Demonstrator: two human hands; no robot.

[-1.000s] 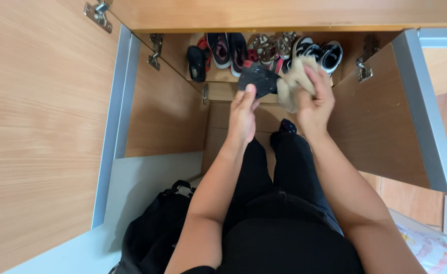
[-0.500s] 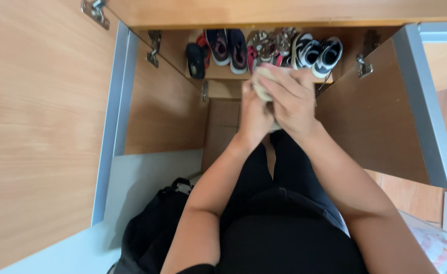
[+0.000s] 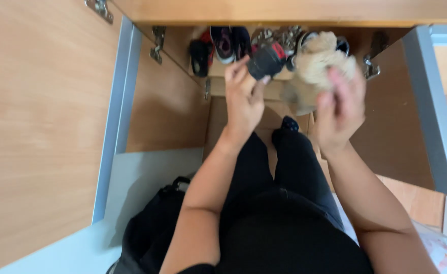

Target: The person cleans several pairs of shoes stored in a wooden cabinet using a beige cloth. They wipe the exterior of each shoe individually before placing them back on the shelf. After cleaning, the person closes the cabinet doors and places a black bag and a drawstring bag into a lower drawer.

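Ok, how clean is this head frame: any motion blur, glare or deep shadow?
Head view: the right hand and the beige fluffy thing in its grip are smeared by motion; the left hand with the small dark item is sharper; the shoes sit in the cabinet's shadow; no glare; even light on the wooden door.

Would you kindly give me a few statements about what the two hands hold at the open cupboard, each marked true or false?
1. The left hand holds a small black item. True.
2. The right hand is empty. False: it grips a beige fluffy item.
3. Shoes sit on a shelf inside the cupboard. True.
4. A black bag hangs on the cupboard door. False: it lies on the floor by the person's left arm.
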